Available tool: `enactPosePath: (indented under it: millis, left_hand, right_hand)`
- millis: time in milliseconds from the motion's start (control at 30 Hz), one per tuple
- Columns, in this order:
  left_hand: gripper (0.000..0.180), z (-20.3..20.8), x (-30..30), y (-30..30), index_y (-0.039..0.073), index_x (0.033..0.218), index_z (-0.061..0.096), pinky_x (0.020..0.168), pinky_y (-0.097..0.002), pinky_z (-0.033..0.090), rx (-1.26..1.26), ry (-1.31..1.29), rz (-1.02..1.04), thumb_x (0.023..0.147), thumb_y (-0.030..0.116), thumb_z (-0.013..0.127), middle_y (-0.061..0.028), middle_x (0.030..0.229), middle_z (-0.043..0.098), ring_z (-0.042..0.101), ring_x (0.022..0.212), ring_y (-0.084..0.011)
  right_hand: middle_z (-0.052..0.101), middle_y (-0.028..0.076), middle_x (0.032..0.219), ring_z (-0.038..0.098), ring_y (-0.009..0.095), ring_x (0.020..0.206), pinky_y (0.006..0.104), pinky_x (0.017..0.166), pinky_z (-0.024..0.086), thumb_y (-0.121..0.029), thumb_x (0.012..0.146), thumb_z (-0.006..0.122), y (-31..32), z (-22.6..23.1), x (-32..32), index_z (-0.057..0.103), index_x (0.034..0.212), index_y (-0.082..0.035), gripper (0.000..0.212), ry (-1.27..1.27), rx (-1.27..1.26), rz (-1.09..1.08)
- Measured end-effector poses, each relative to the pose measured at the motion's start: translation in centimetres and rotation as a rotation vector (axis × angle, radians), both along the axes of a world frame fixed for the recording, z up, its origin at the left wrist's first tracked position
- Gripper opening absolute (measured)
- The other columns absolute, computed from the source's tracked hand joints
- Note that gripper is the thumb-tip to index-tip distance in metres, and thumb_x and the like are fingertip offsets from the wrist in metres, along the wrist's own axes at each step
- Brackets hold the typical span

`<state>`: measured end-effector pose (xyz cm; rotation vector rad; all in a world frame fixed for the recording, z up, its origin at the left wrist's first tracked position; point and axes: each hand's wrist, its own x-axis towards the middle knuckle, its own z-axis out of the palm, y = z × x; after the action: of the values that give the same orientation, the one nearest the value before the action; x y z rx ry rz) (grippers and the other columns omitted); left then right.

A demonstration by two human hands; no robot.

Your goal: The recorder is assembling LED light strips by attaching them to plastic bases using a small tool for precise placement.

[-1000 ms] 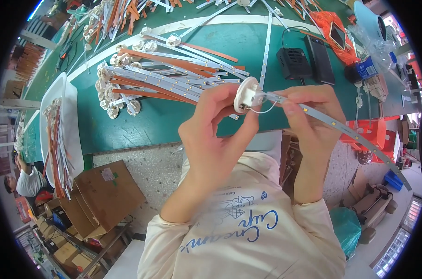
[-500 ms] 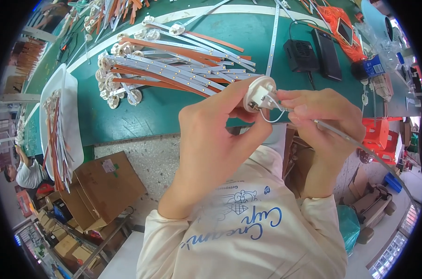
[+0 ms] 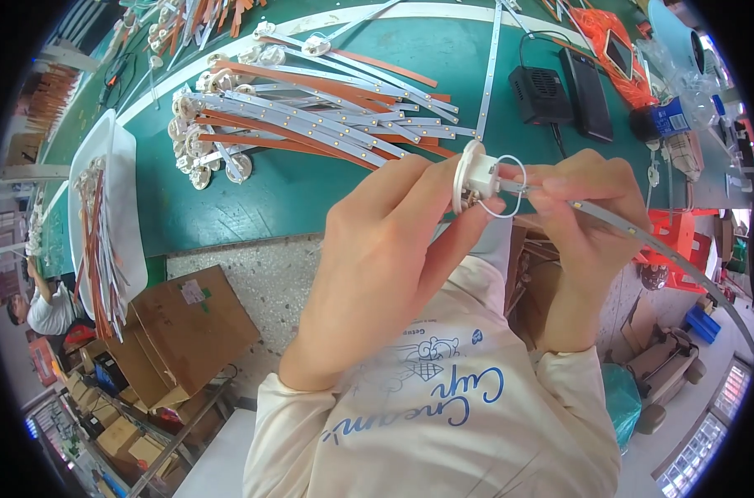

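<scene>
"Where was the white lamp base?"
"Held near the table, clamped by the fingers of the left hand."
"And the right hand?"
"Its fingers pinched the LED strip beside it."

Green tabletop, right part: black boxy device with a slotted grille, cable attached; just beside it, a flat black oblong case. Beyond these, a crumpled orange plastic bag, with a pale-screened smartphone on it. Nearby, a clear plastic bottle with a blue label.

Below table level, right: red plastic stool, small bright-blue bin, teal plastic sack.

Left: open brown cardboard carton over speckled grey floor. Far left, a person in a pale top, one arm raised.
</scene>
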<state>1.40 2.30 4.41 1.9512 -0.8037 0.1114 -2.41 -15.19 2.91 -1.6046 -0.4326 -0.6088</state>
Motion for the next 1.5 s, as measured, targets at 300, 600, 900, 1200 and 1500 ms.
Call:
enactPosePath:
  millis: [300, 600, 900, 1200, 1500]
  left_hand:
    - [0.015, 0.1, -0.4, -0.1, -0.003, 0.086, 0.06, 0.051, -0.0247, 0.038, -0.019, 0.122, -0.021, 0.074, 0.005, 0.065, -0.0079, 0.066, 0.055, 0.05, 0.055, -0.018]
    - [0.015, 0.3, -0.3, 0.0, -0.001, 0.084, 0.06, 0.05, -0.025, 0.037, 0.029, 0.092, -0.028, 0.073, 0.005, 0.066, -0.0083, 0.066, 0.054, 0.049, 0.054, -0.0187]
    - [0.015, 0.4, -0.5, -0.1, -0.002, 0.084, 0.06, 0.048, -0.0249, 0.037, 0.023, 0.068, -0.015, 0.072, 0.005, 0.066, -0.0086, 0.065, 0.054, 0.049, 0.052, -0.0178]
    - [0.012, 0.5, -0.4, 0.0, -0.002, 0.083, 0.06, 0.049, -0.025, 0.039, 0.067, 0.041, -0.018, 0.073, 0.003, 0.065, -0.0084, 0.067, 0.055, 0.052, 0.054, -0.0174]
    - [0.011, 0.7, -1.2, 0.0, 0.001, 0.082, 0.061, 0.047, -0.0261, 0.04, 0.112, -0.011, 0.059, 0.072, 0.002, 0.065, -0.0078, 0.069, 0.056, 0.054, 0.054, -0.0177]
  right_hand:
    - [0.059, 0.014, 0.075, 0.063, 0.021, 0.072, 0.037, 0.072, 0.053, 0.013, 0.07, 0.058, -0.3, 0.0, 0.2, 0.055, 0.084, 0.006, 0.017, -0.032, -0.026, 0.056]
    - [0.054, 0.01, 0.069, 0.053, 0.013, 0.061, 0.0447, 0.069, 0.055, 0.005, 0.073, 0.062, 0.0, 0.2, 0.1, 0.052, 0.079, 0.001, 0.012, 0.014, 0.03, 0.051]
    - [0.054, 0.011, 0.069, 0.058, 0.017, 0.065, 0.0437, 0.068, 0.055, 0.006, 0.073, 0.062, 0.0, 0.2, 0.1, 0.05, 0.079, 0.002, 0.014, -0.005, 0.003, 0.013]
    - [0.058, 0.015, 0.072, 0.062, 0.022, 0.069, 0.0372, 0.067, 0.054, 0.004, 0.073, 0.062, -0.5, 0.1, 0.1, 0.05, 0.078, 0.001, 0.013, 0.016, 0.002, 0.07]
    - [0.059, 0.012, 0.074, 0.064, 0.025, 0.075, 0.0391, 0.07, 0.053, 0.017, 0.069, 0.057, 0.3, -0.4, -0.6, 0.056, 0.082, 0.004, 0.019, 0.034, -0.008, 0.008]
